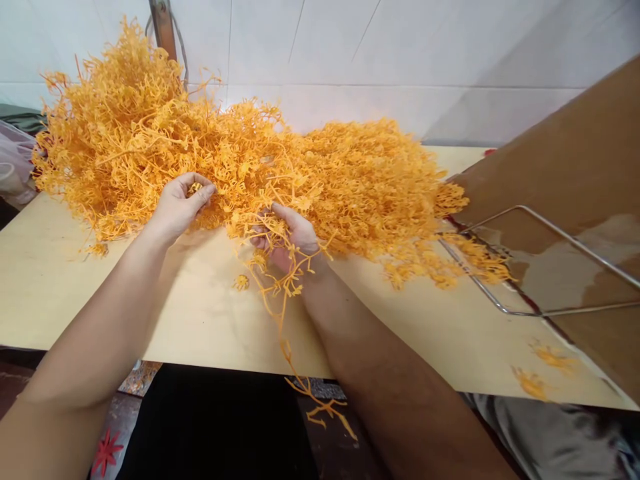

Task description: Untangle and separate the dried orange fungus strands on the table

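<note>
My left hand (181,203) is at the front of a big heap of orange plastic sprigs (150,133), thumb and fingers closed in a pinch. A bit of orange shows between the fingers, but I cannot make out whether they hold it. Just to the right, my right hand (296,239) is turned partly palm up, its fingers curled around a branching orange sprig (274,283). Thin stems of this sprig hang down past the table's front edge. A small loose orange piece (241,283) is close by my right hand.
A pale wooden table (200,307) carries the heap, with a tiled wall behind. On the right, a bent metal wire frame (500,308) stands by a large brown cardboard sheet (565,160). Loose orange pieces (533,382) lie at the front right. Another person's hand (17,190) shows at far left.
</note>
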The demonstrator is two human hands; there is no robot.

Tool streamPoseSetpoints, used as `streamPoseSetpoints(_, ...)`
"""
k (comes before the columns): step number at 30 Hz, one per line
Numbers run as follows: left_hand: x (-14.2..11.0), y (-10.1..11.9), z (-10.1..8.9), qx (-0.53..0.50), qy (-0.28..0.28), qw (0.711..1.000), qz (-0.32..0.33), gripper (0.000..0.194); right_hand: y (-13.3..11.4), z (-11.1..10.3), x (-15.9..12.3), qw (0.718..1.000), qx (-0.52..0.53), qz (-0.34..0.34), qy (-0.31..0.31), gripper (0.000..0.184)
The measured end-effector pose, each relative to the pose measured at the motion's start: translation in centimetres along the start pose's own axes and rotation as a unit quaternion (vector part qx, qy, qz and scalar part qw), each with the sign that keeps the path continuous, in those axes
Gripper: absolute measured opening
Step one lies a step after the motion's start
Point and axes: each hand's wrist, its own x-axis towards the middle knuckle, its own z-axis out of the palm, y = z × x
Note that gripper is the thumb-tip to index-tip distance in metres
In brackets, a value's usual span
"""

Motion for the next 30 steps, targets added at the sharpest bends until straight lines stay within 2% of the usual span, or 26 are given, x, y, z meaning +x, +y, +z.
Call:
streamPoseSetpoints(1,-0.1,0.1,0.0,0.002,-0.010,1.000,-0.006,0.013,-0.1,0.1,-0.1,0.999,0.028,0.017,0.011,0.022)
streamPoseSetpoints(3,-0.4,0.4,0.0,0.036,-0.069,0.997,-0.016,0.018,-0.3,0.3,-0.2,0.997,0.071,0.032,0.022,0.026)
streamPoseSetpoints(7,-1.1,0.7,0.1,0.140,-0.242,0.960,-0.015,0.032,-1.0,0.0,-0.2,0.994,0.110,-0.009,0.014,0.031)
streamPoseSetpoints(9,-1.3,0.6,0.4,0.168,-0.271,0.947,-0.021,0.037,-1.3,-0.3,-0.3,0.992,0.120,-0.026,0.007,0.032)
streamPoseSetpoints(11,-1.5,0.4,0.9,0.176,-0.252,0.951,-0.029,0.042,-1.4,-0.5,-0.4,0.992,0.124,-0.033,-0.002,0.033)
streamPoseSetpoints(14,-1.8,-0.3,2.3,0.152,-0.192,0.969,-0.031,0.046,-1.4,-0.3,-0.6,0.992,0.121,-0.034,-0.011,0.032)
streamPoseSetpoints(18,-2.0,-1.3,3.9,0.081,-0.157,0.984,-0.006,0.035,-1.4,0.1,-0.8,0.991,0.128,-0.026,-0.006,0.032)
streamPoseSetpoints(21,-1.7,-1.0,3.4,0.060,-0.125,0.990,0.005,0.024,-1.8,-0.2,-0.8,0.992,0.127,-0.026,0.001,0.033)
streamPoseSetpoints(23,-1.3,-0.5,2.4,0.036,-0.111,0.993,-0.016,0.025,-2.1,-0.6,-0.9,0.994,0.108,-0.031,-0.020,0.031)
streamPoseSetpoints(27,-1.1,-0.5,0.8,0.002,-0.148,0.987,-0.068,0.043,-2.5,-1.5,-1.2,0.992,0.056,-0.050,-0.105,0.030)
streamPoseSetpoints(30,-1.6,-1.4,1.6,0.004,-0.187,0.979,-0.078,0.058,-2.5,-1.7,-1.5,0.990,0.049,-0.066,-0.115,0.031)
